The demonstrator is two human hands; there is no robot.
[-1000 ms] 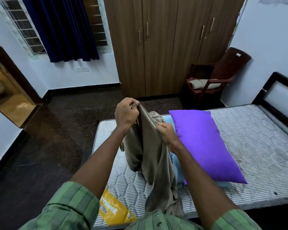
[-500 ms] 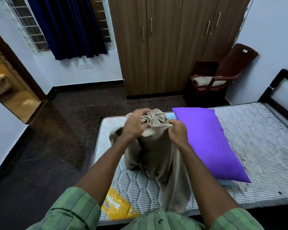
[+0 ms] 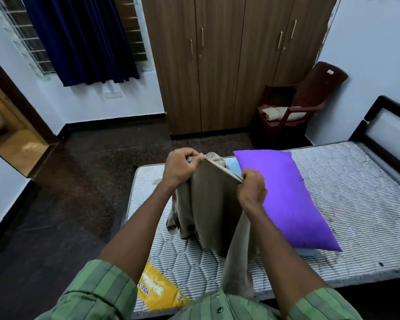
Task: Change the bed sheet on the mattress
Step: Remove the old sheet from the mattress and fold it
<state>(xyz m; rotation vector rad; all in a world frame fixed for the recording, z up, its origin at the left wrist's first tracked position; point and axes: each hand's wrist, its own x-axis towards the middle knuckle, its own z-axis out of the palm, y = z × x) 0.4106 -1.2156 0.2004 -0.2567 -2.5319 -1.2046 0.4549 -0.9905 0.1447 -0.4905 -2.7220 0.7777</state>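
Note:
A beige bed sheet (image 3: 211, 211) hangs bunched above the bare striped mattress (image 3: 346, 188). My left hand (image 3: 183, 168) grips its upper edge at the far end. My right hand (image 3: 252, 188) pinches the same edge nearer to me, so a short stretch of hem runs taut between them. The rest of the sheet droops in folds onto the mattress and down toward my shirt. A purple pillow (image 3: 284, 199) lies just right of my right hand, over a light blue cloth (image 3: 233, 166).
A yellow label (image 3: 157, 294) sits on the mattress's near left corner. The black headboard (image 3: 388, 128) stands at the right. A brown chair (image 3: 303, 105) with a folded cloth is by the wooden wardrobe (image 3: 217, 65). Dark floor (image 3: 74, 192) and a doorway (image 3: 7, 135) lie to the left.
From close together on a bunched clump, my hands have spread apart along the sheet's edge, pulling a section of hem straight between them.

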